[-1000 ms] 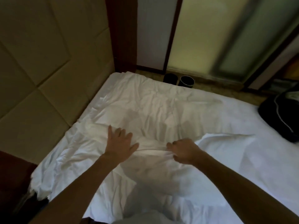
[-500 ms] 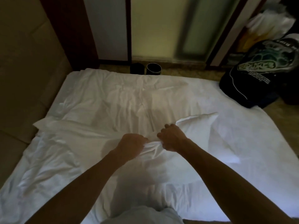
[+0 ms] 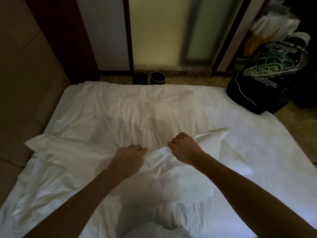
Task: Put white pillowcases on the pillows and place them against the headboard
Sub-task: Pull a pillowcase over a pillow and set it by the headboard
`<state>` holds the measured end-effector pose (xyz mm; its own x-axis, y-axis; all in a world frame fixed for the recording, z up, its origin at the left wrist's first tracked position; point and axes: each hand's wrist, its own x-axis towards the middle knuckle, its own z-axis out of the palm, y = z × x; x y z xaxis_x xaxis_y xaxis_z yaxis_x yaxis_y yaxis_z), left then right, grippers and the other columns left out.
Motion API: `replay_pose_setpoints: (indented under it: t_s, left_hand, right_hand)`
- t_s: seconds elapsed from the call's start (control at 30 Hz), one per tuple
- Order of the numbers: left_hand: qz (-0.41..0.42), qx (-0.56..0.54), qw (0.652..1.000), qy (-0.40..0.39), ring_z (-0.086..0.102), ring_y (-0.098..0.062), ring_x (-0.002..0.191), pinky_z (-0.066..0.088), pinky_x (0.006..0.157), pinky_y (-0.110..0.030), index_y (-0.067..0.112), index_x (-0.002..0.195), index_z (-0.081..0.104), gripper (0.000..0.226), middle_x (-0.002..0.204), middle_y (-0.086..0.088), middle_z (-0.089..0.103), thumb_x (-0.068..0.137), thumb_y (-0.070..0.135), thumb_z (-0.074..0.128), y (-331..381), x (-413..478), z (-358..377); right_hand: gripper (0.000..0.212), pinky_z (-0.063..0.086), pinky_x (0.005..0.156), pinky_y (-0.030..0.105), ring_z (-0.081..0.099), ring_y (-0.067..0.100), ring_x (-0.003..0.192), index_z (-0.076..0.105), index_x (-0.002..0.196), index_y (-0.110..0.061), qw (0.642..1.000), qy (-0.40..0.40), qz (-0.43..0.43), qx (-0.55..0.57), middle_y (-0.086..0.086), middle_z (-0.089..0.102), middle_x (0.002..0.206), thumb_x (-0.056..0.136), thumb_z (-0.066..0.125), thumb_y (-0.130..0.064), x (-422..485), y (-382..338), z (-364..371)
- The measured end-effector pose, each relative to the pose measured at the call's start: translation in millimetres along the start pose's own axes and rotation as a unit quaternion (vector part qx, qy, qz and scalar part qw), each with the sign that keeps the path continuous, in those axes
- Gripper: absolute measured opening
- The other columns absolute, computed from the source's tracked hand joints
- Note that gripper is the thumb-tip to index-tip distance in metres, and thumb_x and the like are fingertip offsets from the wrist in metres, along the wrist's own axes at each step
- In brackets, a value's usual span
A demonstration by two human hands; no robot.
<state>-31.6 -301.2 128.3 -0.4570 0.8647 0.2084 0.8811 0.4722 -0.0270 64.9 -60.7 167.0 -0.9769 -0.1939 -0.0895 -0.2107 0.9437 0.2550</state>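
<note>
L hand [image 3: 130, 157] & R hand [image 3: 185, 150], both curled, pinched pillowcase [image 3: 159, 156] edge. Its long axis ran 9–3 o'clock. Pillow [image 3: 217, 134] corner at 2, nearer R hand.

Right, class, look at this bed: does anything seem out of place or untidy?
Yes. A black bag sits at the far right corner of the bed, where it doesn't belong. The sheet is creased, and the pillowcase is bunched up between the left hand and right hand, which both grip it.
</note>
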Motion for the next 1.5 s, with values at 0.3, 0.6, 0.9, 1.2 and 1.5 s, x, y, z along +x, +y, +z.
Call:
replay_pose_setpoints:
  t_s: [0.3,0.6,0.9,1.2,1.5]
  left_hand:
    - [0.056,0.004,0.998,-0.026,0.059,-0.014,0.046,0.044,0.04,-0.024,0.023,0.114,0.07,0.055,0.062,0.005,0.064,0.061,0.017,0.082,56,42,4]
    - [0.106,-0.013,0.993,0.046,0.053,-0.017,0.041,0.042,0.036,-0.023,0.022,0.125,0.064,0.056,0.068,0.005,0.062,0.075,0.013,0.04,38,24,18]
    - [0.083,-0.107,0.991,-0.018,0.066,-0.019,0.101,0.051,0.084,-0.034,0.03,0.133,0.058,0.047,0.117,0.004,0.068,0.094,0.051,0.045,47,20,31]
    - [0.077,-0.067,0.994,-0.047,0.063,-0.022,0.088,0.047,0.07,-0.036,0.031,0.128,0.056,0.061,0.1,0.004,0.059,0.071,0.048,0.07,38,20,34]
    - [-0.114,-0.171,0.945,-0.254,0.039,-0.015,0.137,0.026,0.111,-0.046,0.046,0.149,0.025,0.09,0.148,0.012,0.044,0.071,0.092,0.02,45,38,16]
  right_hand:
    - [0.017,0.04,0.044,0.028,0.052,0.019,0.05,0.062,0.071,-0.017,0.998,0.019,0.04,0.034,0.0,0.055,0.065,0.07,0.079,-0.02,-33,2,10]
    - [0.03,0.035,0.109,0.049,0.063,0.02,0.09,0.067,0.094,-0.022,0.995,-0.093,0.04,0.008,-0.001,0.068,0.085,0.08,0.062,-0.049,-41,53,-9]
    - [0.013,0.046,0.06,0.032,0.066,0.029,0.068,0.057,0.103,-0.019,0.986,-0.074,0.118,0.09,0.006,0.068,0.081,0.096,0.05,-0.026,-91,61,-10]
    - [0.018,0.04,0.044,0.026,0.054,0.023,0.042,0.054,0.082,-0.015,0.98,0.052,0.169,0.091,-0.001,0.056,0.053,0.075,0.07,-0.019,-136,19,7]
    - [0.019,0.026,0.047,0.024,0.054,0.021,0.044,0.051,0.082,-0.017,0.978,0.077,0.179,0.071,-0.003,0.055,0.055,0.073,0.067,-0.021,-150,6,11]
